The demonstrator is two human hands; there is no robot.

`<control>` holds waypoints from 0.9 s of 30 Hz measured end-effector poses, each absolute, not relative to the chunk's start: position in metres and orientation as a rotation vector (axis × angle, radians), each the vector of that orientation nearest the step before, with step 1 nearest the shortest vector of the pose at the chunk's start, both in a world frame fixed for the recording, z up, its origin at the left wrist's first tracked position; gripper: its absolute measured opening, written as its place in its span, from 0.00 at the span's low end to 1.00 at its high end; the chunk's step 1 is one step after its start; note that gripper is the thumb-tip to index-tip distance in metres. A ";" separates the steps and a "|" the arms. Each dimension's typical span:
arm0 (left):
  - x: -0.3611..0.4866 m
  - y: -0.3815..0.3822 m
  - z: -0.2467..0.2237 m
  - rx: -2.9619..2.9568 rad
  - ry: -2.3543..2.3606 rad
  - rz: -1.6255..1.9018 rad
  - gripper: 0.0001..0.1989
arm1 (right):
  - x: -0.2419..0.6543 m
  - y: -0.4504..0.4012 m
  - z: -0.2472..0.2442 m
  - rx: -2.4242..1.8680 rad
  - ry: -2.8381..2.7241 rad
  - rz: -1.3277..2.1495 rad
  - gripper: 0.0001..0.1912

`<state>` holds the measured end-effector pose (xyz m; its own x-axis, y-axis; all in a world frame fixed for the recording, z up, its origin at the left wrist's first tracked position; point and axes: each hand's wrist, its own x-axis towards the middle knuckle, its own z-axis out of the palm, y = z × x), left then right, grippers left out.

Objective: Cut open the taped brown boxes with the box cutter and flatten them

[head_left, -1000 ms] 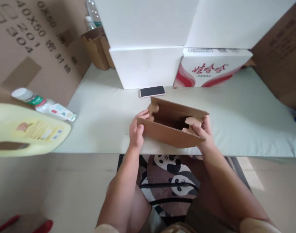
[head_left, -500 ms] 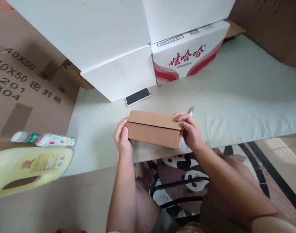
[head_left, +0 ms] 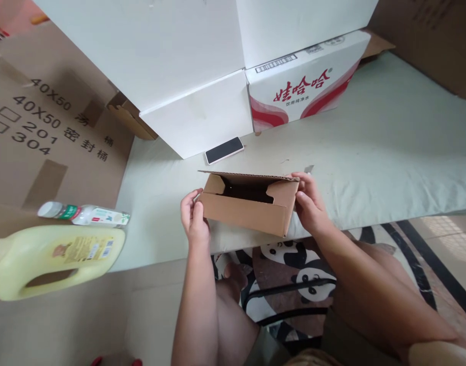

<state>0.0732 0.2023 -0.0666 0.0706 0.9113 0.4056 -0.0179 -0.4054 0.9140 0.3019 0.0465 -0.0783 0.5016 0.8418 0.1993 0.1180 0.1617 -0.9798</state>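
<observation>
Pale green worktop (head_left: 389, 147) crosses the view, with white boxes (head_left: 160, 46) at the back and a printed brown carton (head_left: 84, 175) along the left. Beside the white boxes lies a red-and-white box (head_left: 296, 99); a yellow jug (head_left: 84, 244) lies near the left edge. Next in size is the small box (head_left: 244, 216), at the front of the worktop between the hands; whether its base touches the cloth, I can't tell. A bottle (head_left: 88, 214) lies just beside the jug, and a phone (head_left: 224, 151) rests in front of the white boxes.

Left hand (head_left: 195, 218) and right hand (head_left: 311, 206) each have their grip on one end of the small box, fingers and thumb pressed to the card. Its lid (head_left: 252, 176) stands raised at the far side, and the end tabs (head_left: 281, 190) lean inward around a dark opening. I'd judge the step in hand as working the lid; the next move calls for steady ends and tabs kept clear of the lid's edge.

Half a second ago the lid lay down over the opening; now it is up. Both hands have stayed at the ends.
</observation>
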 end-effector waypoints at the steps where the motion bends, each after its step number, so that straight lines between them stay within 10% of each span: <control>1: 0.074 0.203 -0.067 1.540 0.915 1.445 0.19 | 0.302 0.046 -0.077 -1.304 -0.930 0.619 0.21; 27: 0.086 0.207 -0.067 1.581 0.836 1.424 0.11 | 0.315 0.039 -0.079 -1.025 -0.923 0.756 0.19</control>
